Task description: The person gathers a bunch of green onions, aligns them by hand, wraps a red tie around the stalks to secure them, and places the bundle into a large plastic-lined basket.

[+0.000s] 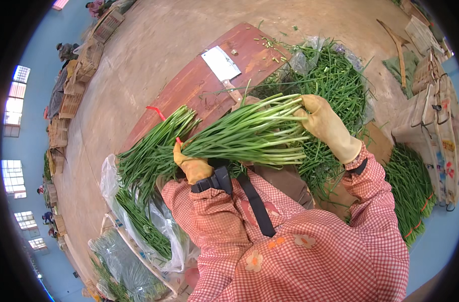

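Observation:
My left hand (194, 168), in a yellow rubber glove, is closed around the leafy part of a bunch of chives (244, 136) held across my lap. The pale cut ends fan out to the right. There my right hand (327, 126), gloved the same way, has its fingers curled on the ends of some stalks. A bit of red tie (178, 140) shows at my left thumb. Left of this bunch, another pile of chives (161, 133) lies on the near end of the board, with a red tie (156, 111) sticking up beside it.
A cleaver (222, 63) lies on the red-brown board (184, 83) among trimmings. To the right sits a big heap of loose chives (335, 75) in clear plastic. Tied chives (410, 186) stand beside a white crate (426, 121). A plastic bag (176, 241) is at lower left.

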Demonstrator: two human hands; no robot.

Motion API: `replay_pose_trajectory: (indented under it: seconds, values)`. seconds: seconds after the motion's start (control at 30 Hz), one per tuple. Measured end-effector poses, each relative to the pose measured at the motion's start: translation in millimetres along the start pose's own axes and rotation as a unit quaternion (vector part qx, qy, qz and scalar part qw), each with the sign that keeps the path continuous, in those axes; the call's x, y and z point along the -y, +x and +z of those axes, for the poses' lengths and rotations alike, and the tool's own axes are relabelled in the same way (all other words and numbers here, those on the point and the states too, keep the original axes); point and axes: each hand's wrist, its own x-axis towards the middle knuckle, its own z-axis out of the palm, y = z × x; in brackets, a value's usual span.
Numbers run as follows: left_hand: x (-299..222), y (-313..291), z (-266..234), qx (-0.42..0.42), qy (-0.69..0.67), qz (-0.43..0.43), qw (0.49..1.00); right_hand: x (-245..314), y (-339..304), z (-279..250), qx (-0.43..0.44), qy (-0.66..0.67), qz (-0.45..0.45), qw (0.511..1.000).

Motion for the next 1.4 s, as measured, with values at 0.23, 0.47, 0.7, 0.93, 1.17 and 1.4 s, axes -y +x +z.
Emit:
replay_pose_trajectory:
  seconds: [0.23,0.47,0.7,0.93,1.17,1.4]
  values:
    - [-0.5,4.4,-4.4,0.004,-0.049,-0.027,0.998,21.6,-13.3,-46.9,-0.123,0.005,0.378,0.918]
    - [1.2,1.5,-2.4,-0.028,-0.046,-0.035,0.998,75.8,-46.1,26.7,-0.061,-0.103,-0.093,0.988]
    - [-0.4,-25.3,28.6,-0.091,-0.042,0.021,0.995,67.7,-31.6,72.9,-0.11,-0.263,-0.008,0.958]
    - [0.4,-44.7,32.5,-0.024,0.026,0.056,0.998,66.4,-29.4,94.5,-0.159,-0.221,0.053,0.961]
    - [5.1,-37.6,26.7,-0.032,-0.06,0.024,0.997,59.5,-17.0,126.7,-0.222,-0.109,0.186,0.951]
    - [6.6,-29.4,23.3,-0.043,-0.05,0.036,0.997,54.1,-11.2,134.0,-0.268,0.082,0.203,0.938]
